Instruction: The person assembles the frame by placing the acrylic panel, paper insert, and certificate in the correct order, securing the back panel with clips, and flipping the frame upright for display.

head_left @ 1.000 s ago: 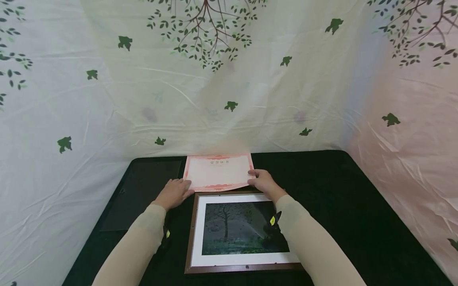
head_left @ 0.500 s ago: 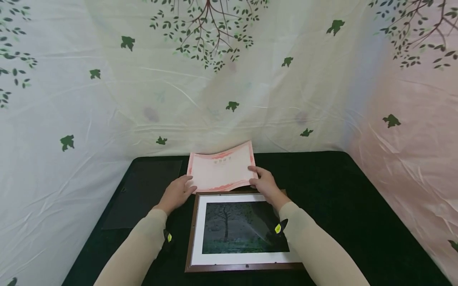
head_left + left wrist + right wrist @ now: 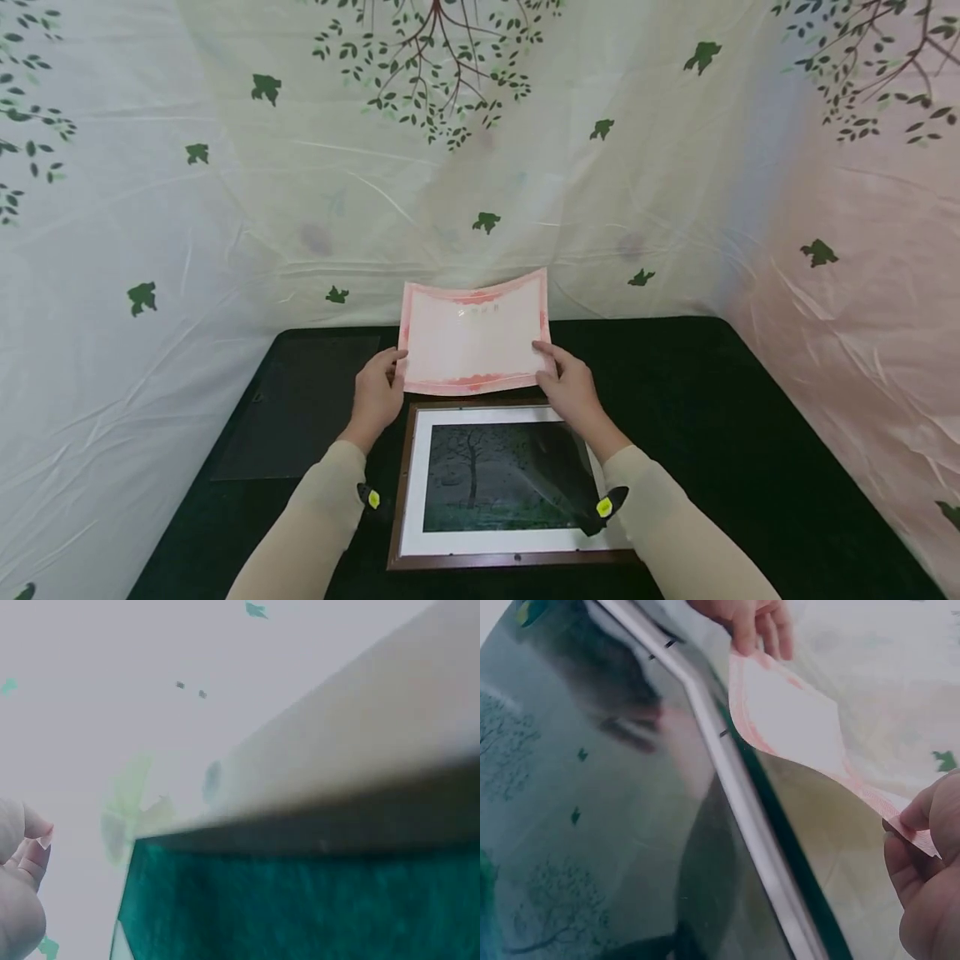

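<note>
A certificate sheet [image 3: 476,342] with a pink patterned border is held up by both hands above the far part of the table, its middle bowed. My left hand [image 3: 377,398] pinches its left edge, and my right hand [image 3: 573,390] pinches the right edge between thumb and fingers. Just below the sheet, a brown picture frame [image 3: 403,500] lies flat with a white inner border and a dark, glossy pane reflecting the printed tree. In the right wrist view the paper [image 3: 791,712] curves between both hands, beyond the frame's edge. The left wrist view shows only part of the left hand [image 3: 19,892].
A thin dark panel [image 3: 292,417] lies on the left of the dark green table [image 3: 720,450]. Pale cloth [image 3: 480,183] printed with leaves and branches hangs behind and along the sides.
The certificate has risen off the table and tilted up toward me. My left hand has moved from its lower left corner to grip the left edge; the right hand has shifted slightly right.
</note>
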`<action>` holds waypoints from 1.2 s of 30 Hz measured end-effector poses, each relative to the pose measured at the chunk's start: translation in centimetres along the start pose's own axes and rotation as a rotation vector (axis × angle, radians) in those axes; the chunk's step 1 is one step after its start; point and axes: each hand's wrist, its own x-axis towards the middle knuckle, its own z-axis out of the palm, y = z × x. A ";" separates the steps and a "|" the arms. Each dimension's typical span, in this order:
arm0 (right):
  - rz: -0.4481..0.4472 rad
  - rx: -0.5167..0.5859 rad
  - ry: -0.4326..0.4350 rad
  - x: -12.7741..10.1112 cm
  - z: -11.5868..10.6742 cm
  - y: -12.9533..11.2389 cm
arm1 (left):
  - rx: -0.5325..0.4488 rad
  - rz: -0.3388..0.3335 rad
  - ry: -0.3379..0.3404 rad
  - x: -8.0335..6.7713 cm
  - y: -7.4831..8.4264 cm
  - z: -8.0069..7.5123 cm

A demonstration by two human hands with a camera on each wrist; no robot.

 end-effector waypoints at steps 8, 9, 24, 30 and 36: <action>-0.050 0.029 0.095 -2.3 -2.9 -0.2 | -0.011 0.123 0.076 -1.1 2.6 -0.7; -0.051 0.045 0.108 -2.5 -3.1 -0.3 | -0.009 0.136 0.083 -1.3 3.0 -0.8; -0.026 0.316 0.371 -3.6 -4.5 -1.3 | -0.180 0.220 0.125 -3.4 6.5 -1.8; -0.024 0.360 0.407 -3.8 -4.6 -1.6 | -0.312 0.209 0.119 -3.8 6.9 -2.0; -0.104 0.448 0.428 -4.4 -5.2 -3.7 | -0.344 0.183 0.099 -3.9 6.9 -1.4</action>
